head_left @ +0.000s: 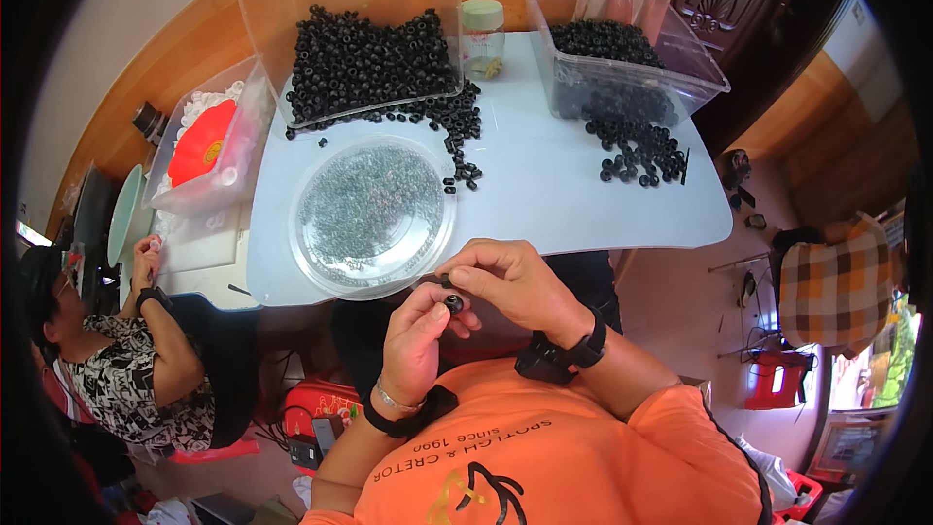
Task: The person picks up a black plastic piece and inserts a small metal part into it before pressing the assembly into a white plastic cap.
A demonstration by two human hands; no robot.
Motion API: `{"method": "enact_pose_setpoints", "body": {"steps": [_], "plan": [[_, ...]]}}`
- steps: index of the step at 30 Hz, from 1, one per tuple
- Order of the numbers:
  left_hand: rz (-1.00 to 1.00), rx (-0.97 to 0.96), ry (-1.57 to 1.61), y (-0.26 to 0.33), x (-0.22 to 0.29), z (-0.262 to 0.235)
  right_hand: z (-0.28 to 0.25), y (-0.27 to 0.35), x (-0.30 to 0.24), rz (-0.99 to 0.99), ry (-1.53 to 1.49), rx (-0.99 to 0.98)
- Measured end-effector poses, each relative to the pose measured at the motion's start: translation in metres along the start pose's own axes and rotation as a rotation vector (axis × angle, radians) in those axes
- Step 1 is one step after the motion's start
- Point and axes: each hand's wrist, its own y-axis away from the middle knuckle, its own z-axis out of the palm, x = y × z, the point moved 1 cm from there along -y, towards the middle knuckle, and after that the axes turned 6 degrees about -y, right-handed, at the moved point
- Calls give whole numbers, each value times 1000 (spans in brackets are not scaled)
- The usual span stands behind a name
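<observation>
Just off the table's near edge, my left hand is closed, thumb and fingers pinching a small glossy black round part with a hole in its face. My right hand meets it from above, its thumb and forefinger pressed together on something small and dark that is mostly hidden. Right beyond both hands sits a round transparent tray holding many tiny clear pieces. Loose black parts of a ring-like shape lie past the tray, spilling from a big transparent bin heaped with more of them.
A second transparent bin of black parts stands far right, with round black parts before it. Between the bins is a green-lidded jar. At left, a person works beside a box of white pieces. Another person is at right.
</observation>
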Motion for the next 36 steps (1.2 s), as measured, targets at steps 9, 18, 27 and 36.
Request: {"method": "enact_pose_setpoints", "body": {"steps": [9, 18, 27, 36], "plan": [[-1, 1, -13, 0, 1, -2, -2, -2, 7, 21, 41, 39], [10, 11, -25, 0, -3, -4, -8, -4, 5, 133, -41, -4], [6, 27, -44, 1, -5, -5, -10, -1, 1, 94, 60, -41], [4, 20, -30, 1, -7, -4, -12, 0, 9, 114, 85, -2]]}}
